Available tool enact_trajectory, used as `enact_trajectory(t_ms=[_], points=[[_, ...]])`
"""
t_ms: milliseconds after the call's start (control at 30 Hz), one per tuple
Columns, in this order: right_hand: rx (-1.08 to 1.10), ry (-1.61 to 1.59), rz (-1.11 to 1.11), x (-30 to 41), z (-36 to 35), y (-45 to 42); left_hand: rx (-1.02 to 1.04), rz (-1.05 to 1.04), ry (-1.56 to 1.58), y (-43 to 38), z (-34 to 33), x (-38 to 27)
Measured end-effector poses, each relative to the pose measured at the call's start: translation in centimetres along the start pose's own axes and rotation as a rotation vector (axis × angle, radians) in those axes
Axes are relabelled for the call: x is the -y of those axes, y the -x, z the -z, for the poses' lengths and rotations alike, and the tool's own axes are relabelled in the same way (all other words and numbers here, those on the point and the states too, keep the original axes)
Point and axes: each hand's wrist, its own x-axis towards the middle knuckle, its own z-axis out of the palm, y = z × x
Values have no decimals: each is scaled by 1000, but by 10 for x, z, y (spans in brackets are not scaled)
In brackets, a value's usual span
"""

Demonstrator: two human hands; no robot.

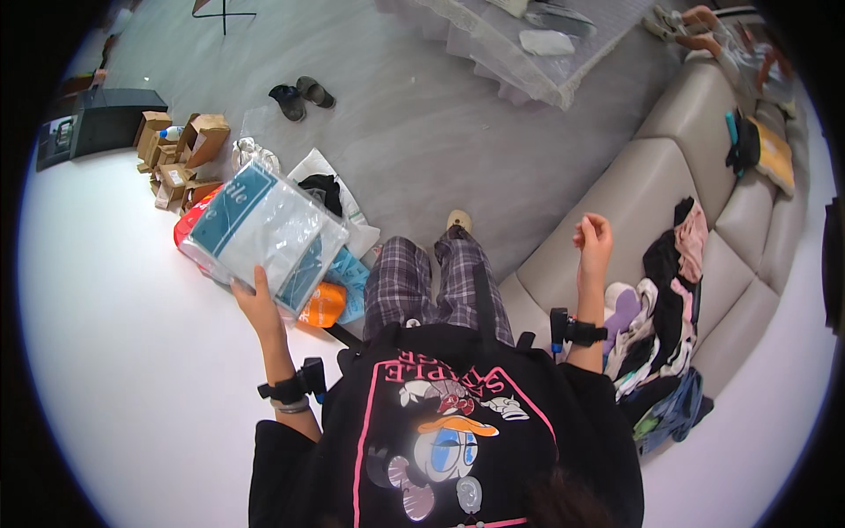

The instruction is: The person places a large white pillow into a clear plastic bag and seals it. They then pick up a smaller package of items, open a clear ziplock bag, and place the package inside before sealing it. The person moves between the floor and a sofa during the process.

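My left hand (251, 294) grips the near edge of a flat, clear plastic package (267, 228) with teal printed bands and white lettering. Its glossy wrapping catches the light, and pale material shows through. On the other side, my right hand (594, 231) is raised in front of the grey leather sofa (594, 198), fingers loosely curled, with nothing visible in them. Beneath the package, an orange bag (323, 305), a light blue bag (348, 277) and a red bag (191, 221) are partly hidden. A device is strapped to each wrist.
Clothes and socks (660, 330) lie heaped on the sofa. Open cardboard boxes (201, 138) stand by the white wall, near a dark cabinet (115, 122). Dark shoes (300, 99) rest on the grey floor. A lace-edged covering (495, 49) is ahead; another person's legs (700, 43) show beyond the sofa.
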Motion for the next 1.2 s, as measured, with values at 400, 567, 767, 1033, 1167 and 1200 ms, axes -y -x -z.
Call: enact_trajectory(t_ms=[400,567,767,1033,1167,1200], points=[[285,405,37,-1,-234,-195,96,352,3,-157,-108,48],[415,687,68,-80,-327,-266,71,447,-78,-204,-141,72],[605,1066,335,-207,-398,-410,-38,682,-274,-208,-123,124],[598,1123,508,-383,-532,-542,252,939,-1344,-228,-202,143],[493,1117,356,-429,-592,-566,364,658,-1235,-172,-106,187],[473,1111,324,-434,-605,-565,295,781,-1220,-179,-117,186]])
